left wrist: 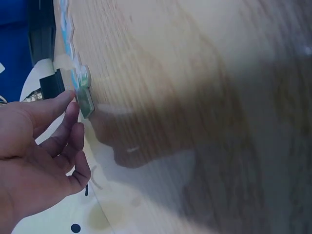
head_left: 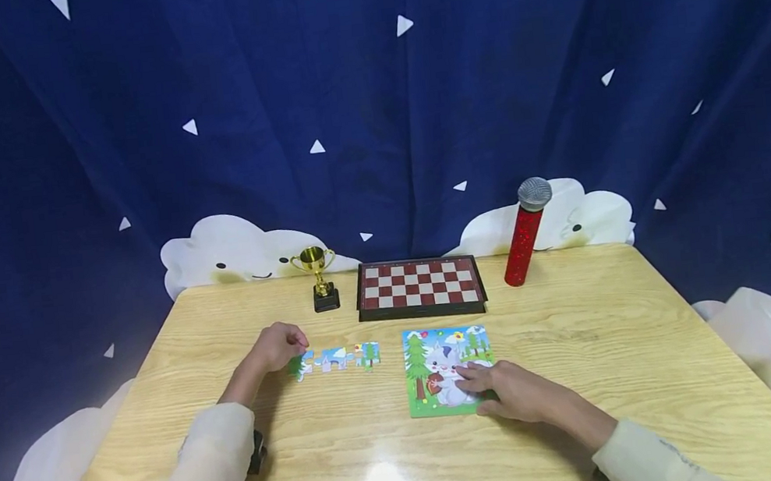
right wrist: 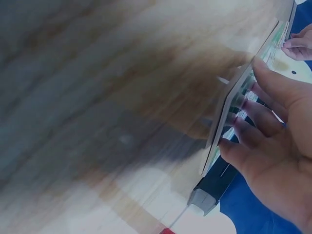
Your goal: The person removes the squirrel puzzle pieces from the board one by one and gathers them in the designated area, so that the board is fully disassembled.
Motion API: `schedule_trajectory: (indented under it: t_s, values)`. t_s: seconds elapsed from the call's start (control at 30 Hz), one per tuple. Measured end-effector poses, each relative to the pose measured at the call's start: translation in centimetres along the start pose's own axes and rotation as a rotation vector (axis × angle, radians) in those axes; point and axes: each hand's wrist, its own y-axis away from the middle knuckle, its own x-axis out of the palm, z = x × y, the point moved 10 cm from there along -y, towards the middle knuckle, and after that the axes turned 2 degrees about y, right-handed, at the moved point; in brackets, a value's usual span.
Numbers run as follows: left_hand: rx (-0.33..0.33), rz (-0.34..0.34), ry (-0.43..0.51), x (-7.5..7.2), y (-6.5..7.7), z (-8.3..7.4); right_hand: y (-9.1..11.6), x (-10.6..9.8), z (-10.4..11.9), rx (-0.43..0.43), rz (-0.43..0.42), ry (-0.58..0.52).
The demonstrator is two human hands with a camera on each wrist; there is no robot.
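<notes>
Observed left hand (head_left: 282, 347) at the left end of a row of puzzle pieces (head_left: 332, 356), lying on a wooden table (head_left: 612, 311) left of centre. From the left wrist view, noted thumb and fingertip brought together in a pinch at the edge of the end piece (left wrist: 86, 103), with remaining fingers loosely bent; cannot tell how firm the grip. Cannot tell either whether to count neighbouring pieces as interlocked. Recorded right hand (head_left: 514, 390) reaching over the lower right part of a square picture board (head_left: 445, 379), lying flat to the right of the row, well apart from it. Found right fingers extended and somewhat spread, with tips on or very near the board and nothing gripped. On the board, made out a pale cartoon animal among green trees and flowers. Behind, from left to right, logged a gold trophy cup (head_left: 320, 282) on a black base, a red and white checkered board (head_left: 421, 285) in a dark frame, and a red microphone (head_left: 525, 245) with a silver head. Beyond the table, marked a dark blue curtain (head_left: 339, 65) with white triangles and smiling white clouds (head_left: 231, 245). Noted pale sleeves (head_left: 210, 447) on both arms.
</notes>
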Motion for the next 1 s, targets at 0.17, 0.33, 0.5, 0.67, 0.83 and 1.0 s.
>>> schedule_trajectory:
  t_s: [0.17, 0.33, 0.5, 0.67, 0.83, 1.0]
  values:
    - [-0.003, -0.001, 0.034, 0.1, -0.3, -0.3, 0.2, -0.1, 0.3, -0.015, -0.022, 0.063]
    - [0.014, 0.017, 0.118, 0.6, -0.7, -1.6, 0.4, -0.4, 0.7, -0.024, -0.052, 0.126]
    - [0.061, 0.046, 0.150, 1.5, -0.8, -3.5, 0.7, -1.0, 1.0, -0.024, -0.061, 0.079]
    - [0.120, 0.076, 0.183, 2.7, -1.0, -6.2, 1.2, -1.6, 0.5, -0.016, -0.073, 0.021]
    - [0.136, 0.099, 0.186, 4.4, -1.4, -8.5, 1.9, -1.5, -0.5, -0.012, -0.084, 0.038]
    - [0.154, 0.145, 0.195, 6.6, -1.8, -10.9, 2.7, -1.3, -1.5, 0.013, -0.098, 0.059]
